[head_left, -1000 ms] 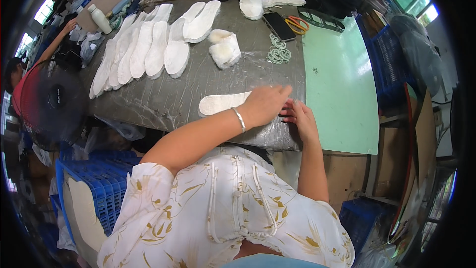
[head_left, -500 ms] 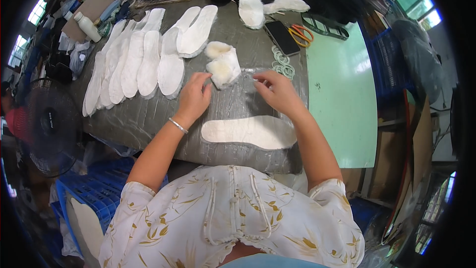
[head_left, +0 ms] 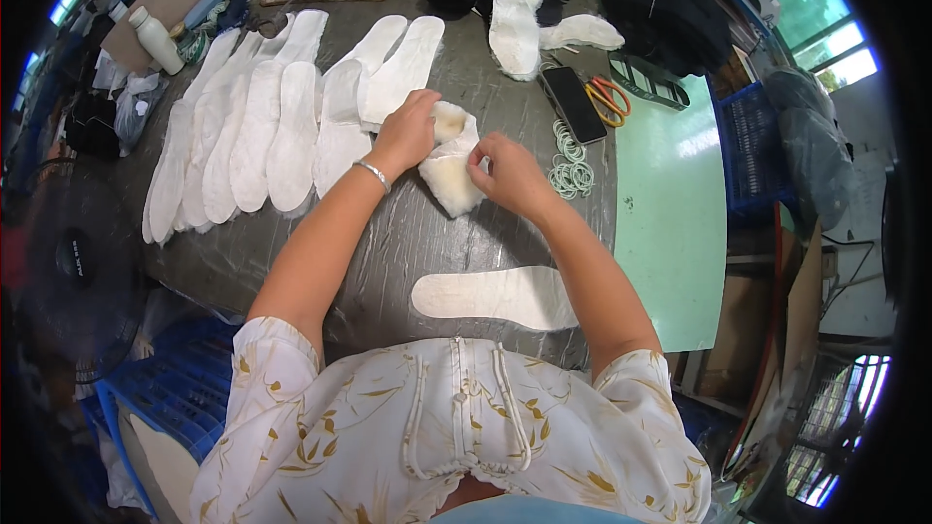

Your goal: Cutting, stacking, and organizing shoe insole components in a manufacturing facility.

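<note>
Between my hands is a curled, cream fleece insole (head_left: 451,184), its fluffy pile partly turned up. My left hand (head_left: 408,131), with a silver bangle at the wrist, is closed on its upper left edge. At the right edge, the fingers of my right hand (head_left: 510,173) pinch the insole. Nearer to me, a flat white insole (head_left: 490,296) lies crosswise, its right end hidden behind my right forearm. To the left of my left hand, several white insoles (head_left: 254,141) lie in an overlapping row.
Right of my hands are pale green rubber bands (head_left: 570,175), a black phone (head_left: 573,102) and orange-handled scissors (head_left: 610,102). Two more fleece pieces (head_left: 515,31) and black bundles (head_left: 665,15) lie farther back. A green board (head_left: 670,223) covers the right side; a fan (head_left: 78,267) stands left.
Both hands have closed in on the curled insole and now grip it; before, they were open on either side. The insole has turned and shifted slightly. The whole view has shifted a little.
</note>
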Demonstrator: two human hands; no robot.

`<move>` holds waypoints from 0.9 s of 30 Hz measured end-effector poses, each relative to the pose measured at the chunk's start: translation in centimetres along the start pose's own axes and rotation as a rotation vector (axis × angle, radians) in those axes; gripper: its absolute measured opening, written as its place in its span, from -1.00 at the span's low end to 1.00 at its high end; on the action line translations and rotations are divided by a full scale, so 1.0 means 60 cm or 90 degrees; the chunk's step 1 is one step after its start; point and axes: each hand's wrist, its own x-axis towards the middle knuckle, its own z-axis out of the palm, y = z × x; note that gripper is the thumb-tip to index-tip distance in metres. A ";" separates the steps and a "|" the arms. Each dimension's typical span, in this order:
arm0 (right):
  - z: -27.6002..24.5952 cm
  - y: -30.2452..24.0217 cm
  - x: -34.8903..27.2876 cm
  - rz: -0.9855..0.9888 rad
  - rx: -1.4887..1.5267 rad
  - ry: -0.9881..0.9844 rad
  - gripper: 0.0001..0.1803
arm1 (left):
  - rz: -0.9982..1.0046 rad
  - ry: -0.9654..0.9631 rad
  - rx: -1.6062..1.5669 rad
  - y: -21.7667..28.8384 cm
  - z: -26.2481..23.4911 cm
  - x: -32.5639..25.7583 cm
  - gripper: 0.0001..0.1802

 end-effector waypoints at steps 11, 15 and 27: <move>-0.028 0.029 -0.080 -0.187 -0.045 0.130 -0.89 | -0.036 -0.144 0.096 -0.007 0.002 0.054 -0.87; -0.031 0.034 -0.109 -0.302 -0.156 0.146 -0.81 | 0.003 -0.105 0.081 0.002 -0.005 0.031 -0.87; -0.005 0.031 -0.144 -0.482 -0.274 0.128 -0.75 | -0.692 -0.153 -0.823 0.116 -0.018 -0.205 -0.59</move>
